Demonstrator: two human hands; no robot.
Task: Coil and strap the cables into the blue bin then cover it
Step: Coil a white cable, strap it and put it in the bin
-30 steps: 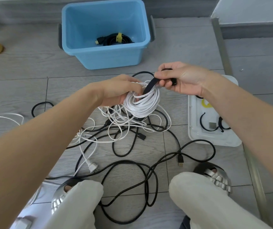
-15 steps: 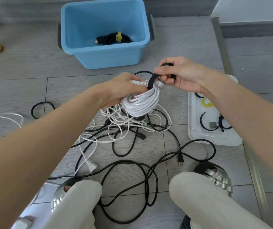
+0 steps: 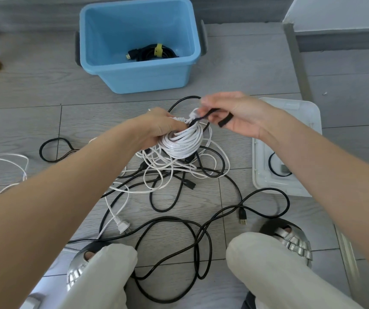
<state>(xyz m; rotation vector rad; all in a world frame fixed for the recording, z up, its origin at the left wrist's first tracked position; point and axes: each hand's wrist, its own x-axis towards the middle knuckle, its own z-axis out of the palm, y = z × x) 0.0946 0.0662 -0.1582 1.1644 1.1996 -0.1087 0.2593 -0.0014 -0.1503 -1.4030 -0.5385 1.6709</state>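
The left hand [image 3: 156,128] grips a white cable coil [image 3: 182,141] above the floor. The right hand [image 3: 237,114] pinches a black strap [image 3: 210,118]; a second ago that strap lay flat across the coil, and now its free end is pulled out to the right, suggesting the wrap is being tightened. Loose cables [image 3: 170,210] lie below. The blue bin [image 3: 139,41] beyond holds one strapped black cable [image 3: 152,54]. The white lid [image 3: 290,134] lies right.
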